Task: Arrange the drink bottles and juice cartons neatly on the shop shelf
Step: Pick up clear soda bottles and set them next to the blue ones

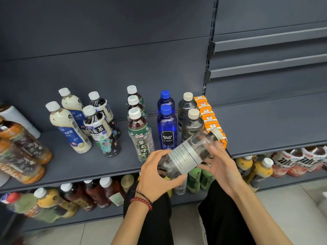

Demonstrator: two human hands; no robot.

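Head view: both hands hold a clear bottle, tilted over the front edge of the shelf. Its pale cap points up and right and its base down and left. The left hand curls round the base. The right hand grips the upper body near the shoulder. A bracelet circles the left wrist.

The held bottle is just in front of two upright grey bottles. Whether its cap touches the front carton cannot be told.

Short rows run on the shelf from the back edge toward the front. From left to right they are two milk-tea bottles, two oolong bottles, three green-tea bottles, two blue bottles, the grey pair, and a line of orange cartons at the shelf's right edge. By the left edge, orange-labelled bottles show blurred.

On the lower shelf stand mixed bottles.
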